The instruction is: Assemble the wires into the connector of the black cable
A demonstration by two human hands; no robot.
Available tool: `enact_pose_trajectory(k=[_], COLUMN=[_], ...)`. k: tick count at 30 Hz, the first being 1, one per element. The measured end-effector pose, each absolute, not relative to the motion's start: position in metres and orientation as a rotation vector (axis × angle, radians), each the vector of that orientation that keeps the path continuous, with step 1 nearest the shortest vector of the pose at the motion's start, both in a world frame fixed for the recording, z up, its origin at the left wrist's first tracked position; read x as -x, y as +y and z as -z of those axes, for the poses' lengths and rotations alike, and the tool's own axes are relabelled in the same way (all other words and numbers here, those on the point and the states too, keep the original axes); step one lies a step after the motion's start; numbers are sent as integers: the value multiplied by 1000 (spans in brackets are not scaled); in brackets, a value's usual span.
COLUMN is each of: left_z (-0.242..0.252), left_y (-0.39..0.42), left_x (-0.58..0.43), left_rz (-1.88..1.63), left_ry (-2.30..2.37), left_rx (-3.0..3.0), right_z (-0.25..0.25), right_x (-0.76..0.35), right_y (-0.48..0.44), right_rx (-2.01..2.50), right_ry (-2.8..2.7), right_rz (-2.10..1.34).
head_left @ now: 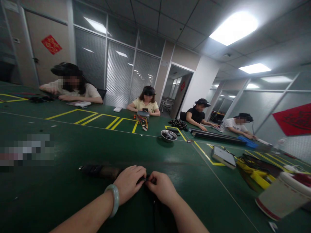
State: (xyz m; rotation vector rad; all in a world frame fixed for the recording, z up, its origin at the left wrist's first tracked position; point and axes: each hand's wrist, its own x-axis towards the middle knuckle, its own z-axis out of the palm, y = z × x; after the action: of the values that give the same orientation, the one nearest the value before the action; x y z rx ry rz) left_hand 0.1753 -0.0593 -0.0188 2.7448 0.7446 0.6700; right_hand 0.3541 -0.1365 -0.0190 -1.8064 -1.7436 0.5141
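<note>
A dark elongated device (104, 171) with a brownish middle and a small shiny tip lies on the green table, pointing left. Over its right end, my left hand (130, 179) is closed, with a pale green bangle (113, 199) on the wrist. My right hand (160, 186) faces it, thumb and forefinger pinched on a small dark part beside the left fingertips. From under the right hand a thin black cord (154, 210) runs down toward me. The fingers cover the spot where cord and device meet, so I cannot tell whether they are joined.
A metal bowl (169, 136) of dark parts stands ahead. To the right are a grey box (224, 157), a yellow-and-black bag (259, 173) and a white bin (282, 195). Several people sit across the table, near a power supply with coloured wires (143, 118) and long black bars (216, 136).
</note>
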Motion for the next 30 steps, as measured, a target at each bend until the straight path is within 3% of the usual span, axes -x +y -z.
enact_pose_trajectory(k=[30], left_z=[11], left_y=[-64], left_x=[-175], left_rz=[-690], left_ry=[733], left_rx=[-2703], right_z=[15], right_x=[-352], right_y=[-137], right_rx=[1782], right_ry=[-1779], right_rz=[-473])
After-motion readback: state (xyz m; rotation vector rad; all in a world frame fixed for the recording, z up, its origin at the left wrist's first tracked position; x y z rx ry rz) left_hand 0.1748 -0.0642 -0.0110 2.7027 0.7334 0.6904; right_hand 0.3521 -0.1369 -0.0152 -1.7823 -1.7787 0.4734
